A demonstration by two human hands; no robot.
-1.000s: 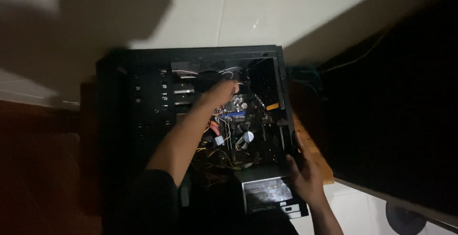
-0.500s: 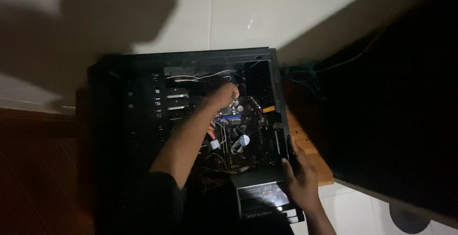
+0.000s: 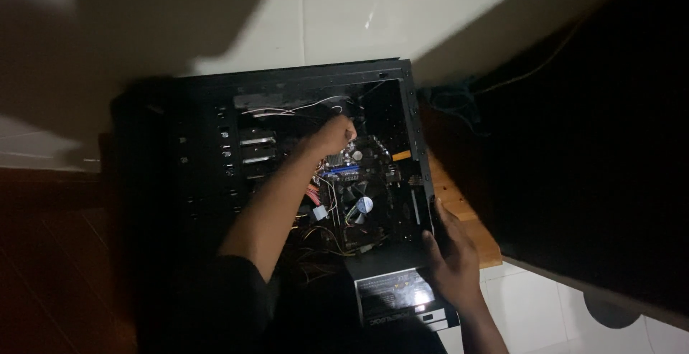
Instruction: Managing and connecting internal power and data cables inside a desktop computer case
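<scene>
Dim, uneven light with heavy shadow

Light falls from above onto the pale wall (image 3: 402,16) at 12 o'clock, where a small glare spot shows. A broad dark shadow lies at 10 o'clock, and the 3 o'clock side is nearly black. The open computer case (image 3: 301,182) is murky, grainy and soft in detail.

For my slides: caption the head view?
Left hand reaches inside open computer case; right hand grips its edge.
</scene>
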